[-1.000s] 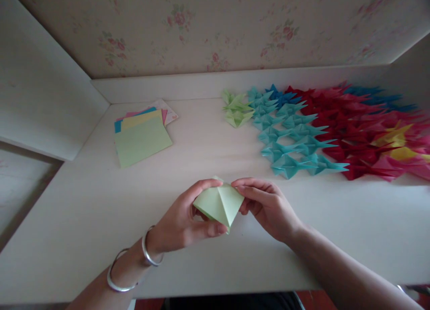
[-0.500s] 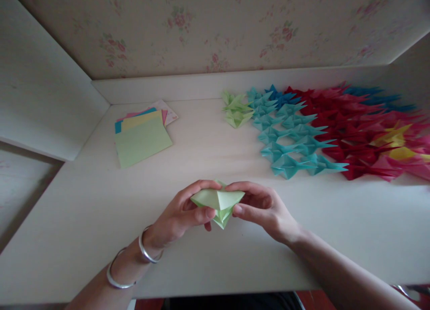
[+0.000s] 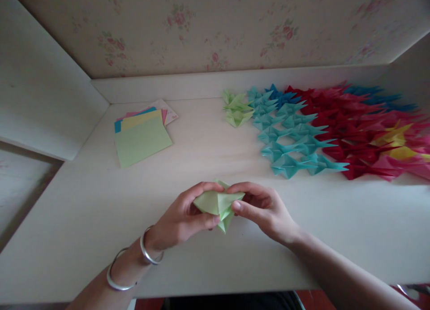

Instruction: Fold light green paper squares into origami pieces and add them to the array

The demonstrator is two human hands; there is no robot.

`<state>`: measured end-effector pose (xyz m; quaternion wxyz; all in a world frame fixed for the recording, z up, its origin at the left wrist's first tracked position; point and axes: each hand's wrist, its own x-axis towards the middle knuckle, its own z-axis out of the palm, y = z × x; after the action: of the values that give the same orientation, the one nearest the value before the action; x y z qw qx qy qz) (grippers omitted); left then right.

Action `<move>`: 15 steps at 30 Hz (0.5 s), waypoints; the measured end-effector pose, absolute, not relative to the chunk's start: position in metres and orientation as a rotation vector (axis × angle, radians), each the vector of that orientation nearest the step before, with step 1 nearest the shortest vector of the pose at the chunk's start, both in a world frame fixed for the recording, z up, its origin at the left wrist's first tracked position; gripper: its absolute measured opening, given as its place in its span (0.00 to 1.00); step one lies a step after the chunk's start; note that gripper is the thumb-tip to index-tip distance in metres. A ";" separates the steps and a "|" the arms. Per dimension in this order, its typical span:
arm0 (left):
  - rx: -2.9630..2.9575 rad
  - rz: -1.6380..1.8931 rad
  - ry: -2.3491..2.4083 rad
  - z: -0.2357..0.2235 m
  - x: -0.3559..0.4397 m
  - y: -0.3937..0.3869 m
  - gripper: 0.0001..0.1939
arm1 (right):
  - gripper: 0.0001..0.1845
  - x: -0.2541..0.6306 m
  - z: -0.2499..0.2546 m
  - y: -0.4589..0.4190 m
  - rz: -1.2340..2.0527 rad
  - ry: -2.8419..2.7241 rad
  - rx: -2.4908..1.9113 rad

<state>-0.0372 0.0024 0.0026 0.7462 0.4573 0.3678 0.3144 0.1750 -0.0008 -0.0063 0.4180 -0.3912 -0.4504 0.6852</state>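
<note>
A pale green origami piece [image 3: 210,202], folded into a layered, pointed shape, is held above the near part of the white table. My left hand [image 3: 188,216] grips its left side, thumb on the front and fingers along the top and behind. On the opposite side, my right hand [image 3: 264,209] pinches it between thumb and index finger. One tip of the paper points down between the thumbs, and another sticks up behind the index fingers. Parts of the lower fingers are hidden.
A stack of coloured paper sheets [image 3: 143,142], green on top, lies at the left. Green origami pieces [image 3: 238,117] sit at the back, beside rows of turquoise ones [image 3: 289,164]. Red and pink ones [image 3: 356,153] crowd the right. A floral wall [image 3: 218,27] rises behind the table [image 3: 195,157].
My left thumb has shifted slightly right and down across the green paper. My right thumb has moved a little left and up, and the lower tip sits slightly lower.
</note>
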 end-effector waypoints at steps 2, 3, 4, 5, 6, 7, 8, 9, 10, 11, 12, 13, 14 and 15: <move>1.097 0.700 0.839 0.002 -0.036 0.002 0.22 | 0.16 0.176 -0.009 -0.002 1.664 -1.197 -1.048; 1.151 0.713 0.865 0.002 -0.036 0.003 0.21 | 0.16 0.176 -0.010 -0.002 1.640 -1.230 -1.068; 1.210 0.732 0.892 0.001 -0.036 0.003 0.21 | 0.17 0.176 -0.011 -0.002 1.621 -1.255 -1.079; 1.270 0.750 0.915 0.001 -0.036 0.003 0.21 | 0.17 0.177 -0.011 -0.002 1.607 -1.276 -1.079; 1.329 0.767 0.932 0.000 -0.036 0.003 0.20 | 0.17 0.177 -0.012 -0.003 1.596 -1.290 -1.070; 1.381 0.783 0.942 0.000 -0.036 0.003 0.20 | 0.17 0.177 -0.012 -0.003 1.586 -1.298 -1.051; 1.421 0.801 0.945 -0.001 -0.036 0.003 0.20 | 0.16 0.178 -0.012 -0.003 1.577 -1.308 -1.022; 1.448 0.818 0.943 -0.002 -0.036 0.003 0.20 | 0.17 0.178 -0.012 -0.002 1.564 -1.320 -0.983; 1.462 0.833 0.938 -0.003 -0.036 0.003 0.20 | 0.17 0.179 -0.012 -0.002 1.549 -1.336 -0.943; 1.468 0.843 0.934 -0.004 -0.035 0.003 0.20 | 0.17 0.179 -0.012 -0.002 1.531 -1.359 -0.907; 1.475 0.854 0.932 -0.004 -0.035 0.003 0.20 | 0.17 0.179 -0.012 -0.001 1.511 -1.388 -0.880; 1.491 0.863 0.936 -0.004 -0.035 0.003 0.20 | 0.16 0.180 -0.012 0.000 1.483 -1.420 -0.861; 1.518 0.868 0.944 -0.004 -0.035 0.003 0.20 | 0.14 0.180 -0.011 0.000 1.452 -1.452 -0.849; 1.551 0.868 0.955 -0.004 -0.035 0.003 0.21 | 0.11 0.181 -0.011 0.001 1.421 -1.479 -0.839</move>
<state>-0.0349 0.0029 -0.0040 0.5330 0.6505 0.4004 0.3639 0.1808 0.0007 -0.0108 0.4463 -0.3389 -0.5973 0.5738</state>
